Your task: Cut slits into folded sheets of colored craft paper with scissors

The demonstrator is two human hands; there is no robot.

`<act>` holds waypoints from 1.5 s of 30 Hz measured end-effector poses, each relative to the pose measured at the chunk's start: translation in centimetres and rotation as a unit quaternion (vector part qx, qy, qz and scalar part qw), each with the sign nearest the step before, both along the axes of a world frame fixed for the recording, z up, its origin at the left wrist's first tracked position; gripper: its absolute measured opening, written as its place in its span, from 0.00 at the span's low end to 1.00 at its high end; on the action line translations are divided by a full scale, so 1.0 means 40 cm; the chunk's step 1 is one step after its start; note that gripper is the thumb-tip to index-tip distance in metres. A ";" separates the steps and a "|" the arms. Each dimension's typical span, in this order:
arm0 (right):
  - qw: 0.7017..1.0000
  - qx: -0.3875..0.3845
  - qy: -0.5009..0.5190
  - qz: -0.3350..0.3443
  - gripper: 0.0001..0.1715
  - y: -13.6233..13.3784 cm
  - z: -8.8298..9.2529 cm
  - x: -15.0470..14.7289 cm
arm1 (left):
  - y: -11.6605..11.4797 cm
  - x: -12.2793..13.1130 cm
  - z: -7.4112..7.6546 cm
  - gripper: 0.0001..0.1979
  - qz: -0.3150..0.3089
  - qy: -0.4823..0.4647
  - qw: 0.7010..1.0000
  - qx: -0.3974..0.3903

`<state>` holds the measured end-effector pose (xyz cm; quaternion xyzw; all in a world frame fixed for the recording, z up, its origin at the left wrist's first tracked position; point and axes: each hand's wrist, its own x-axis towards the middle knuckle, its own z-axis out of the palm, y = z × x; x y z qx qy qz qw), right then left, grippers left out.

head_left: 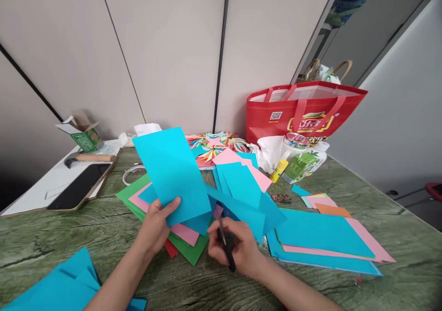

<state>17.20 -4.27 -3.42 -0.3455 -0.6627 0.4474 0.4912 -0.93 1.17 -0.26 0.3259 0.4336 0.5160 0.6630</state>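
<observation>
On the left, the left hand's grip (157, 223) is closed, thumb on top, on the blue sheet (172, 173) above the desk (183, 290); the sheet's long axis slants away and leftward. Its lower right corner lies nearer the right hand's grip (238, 249), just beside, closed around dark-handled scissors (227, 249) pointing away.

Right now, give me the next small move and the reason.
Probably steady the blue sheet before any snip: the left hand grips it near its lower edge, and the right hand holds the scissors close to its lower right corner.
</observation>
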 end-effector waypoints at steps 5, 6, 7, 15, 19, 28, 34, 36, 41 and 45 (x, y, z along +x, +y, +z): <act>0.961 0.072 0.135 -0.228 0.06 0.004 0.015 0.010 | 0.002 -0.005 -0.023 0.17 -0.020 0.040 0.999 -0.019; 0.953 0.069 0.162 -0.245 0.06 0.008 0.020 0.014 | 0.000 -0.003 -0.026 0.16 -0.021 0.043 0.999 -0.021; 0.949 0.070 0.170 -0.256 0.06 0.014 0.024 0.019 | -0.001 -0.001 -0.025 0.16 -0.023 0.045 0.998 -0.022; 0.963 -0.003 -0.069 -0.261 0.17 0.078 0.028 0.067 | -0.014 0.000 0.013 0.19 -0.065 0.010 0.997 0.032; 0.955 0.041 -0.091 -0.281 0.19 0.089 0.037 0.097 | -0.012 -0.002 -0.011 0.18 -0.103 0.051 0.993 0.025; 0.978 -0.074 0.020 -0.193 0.15 0.074 0.076 0.094 | -0.019 0.004 -0.018 0.17 -0.180 0.085 0.979 0.040; 0.962 -0.110 0.046 -0.247 0.17 0.013 0.086 0.053 | -0.047 0.020 0.013 0.15 -0.297 0.129 0.942 0.086; 0.942 -0.084 0.073 -0.317 0.16 0.003 0.093 0.074 | -0.045 0.021 0.013 0.16 -0.241 0.148 0.953 0.107; 0.838 -0.110 0.311 -0.435 0.20 0.024 0.081 0.143 | -0.024 0.017 -0.003 0.24 -0.162 0.166 0.965 0.126; 0.788 -0.191 0.406 -0.422 0.23 0.051 0.045 0.158 | -0.028 0.023 -0.028 0.27 -0.215 0.183 0.952 0.119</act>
